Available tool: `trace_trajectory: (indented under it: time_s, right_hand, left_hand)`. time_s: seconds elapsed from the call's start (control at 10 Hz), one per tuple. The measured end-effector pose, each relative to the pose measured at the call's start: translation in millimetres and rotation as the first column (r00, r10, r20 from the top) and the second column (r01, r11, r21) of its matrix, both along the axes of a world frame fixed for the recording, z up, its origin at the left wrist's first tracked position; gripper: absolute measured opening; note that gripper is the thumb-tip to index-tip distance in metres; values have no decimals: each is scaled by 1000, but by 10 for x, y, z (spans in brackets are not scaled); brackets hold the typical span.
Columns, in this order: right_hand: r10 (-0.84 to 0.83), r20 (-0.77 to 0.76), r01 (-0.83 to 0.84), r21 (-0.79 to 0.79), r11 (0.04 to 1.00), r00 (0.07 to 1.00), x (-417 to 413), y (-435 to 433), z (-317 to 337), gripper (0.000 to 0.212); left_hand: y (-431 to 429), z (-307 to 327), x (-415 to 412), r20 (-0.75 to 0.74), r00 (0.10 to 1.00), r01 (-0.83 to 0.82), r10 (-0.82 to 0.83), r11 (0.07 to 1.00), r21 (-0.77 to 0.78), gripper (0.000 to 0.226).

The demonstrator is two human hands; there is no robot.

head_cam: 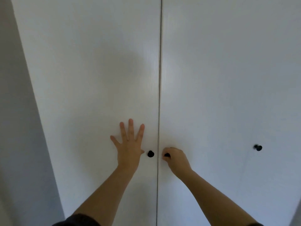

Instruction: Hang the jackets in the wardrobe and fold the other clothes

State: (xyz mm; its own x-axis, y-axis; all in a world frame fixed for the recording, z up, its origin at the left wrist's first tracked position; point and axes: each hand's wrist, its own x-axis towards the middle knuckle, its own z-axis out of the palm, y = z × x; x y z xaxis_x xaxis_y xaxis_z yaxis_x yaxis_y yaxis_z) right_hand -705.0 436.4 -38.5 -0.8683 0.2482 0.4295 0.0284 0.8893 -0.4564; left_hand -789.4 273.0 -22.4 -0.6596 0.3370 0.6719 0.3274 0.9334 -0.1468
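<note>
Right hand [175, 158] pinches knob [167, 155] on right door [228, 95], by seam; left hand [129, 144] flat, fingers spread, on left door [91, 95]. Wardrobe [203, 38] shut; jackets out of view. Risk: your grip slips off small knob, or door swings into you.

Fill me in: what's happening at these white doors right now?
A person faces a tall white wood-grain wardrobe whose two doors meet at a thin dark seam and look shut. The left hand lies flat, fingers spread, on the left door, just beside its round black knob. The right hand grips the matching black knob on the right door. No clothes are in view. Whether that door is being opened or closed cannot be told.
</note>
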Motion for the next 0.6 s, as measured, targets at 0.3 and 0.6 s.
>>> trace_trajectory:
  time_s: [0.3,0.6]
  right_hand:
    - [-63,34,61,43,997,997,-81,-1,4,11]
    - [48,-427,-150,-209,966,903,1209,-552,1115,31]
  left_hand:
    - [0,30,45,26,1000,19,-18,999,-46,115]
    - [-500,379,255,-93,952,296,-292,955,26,92]
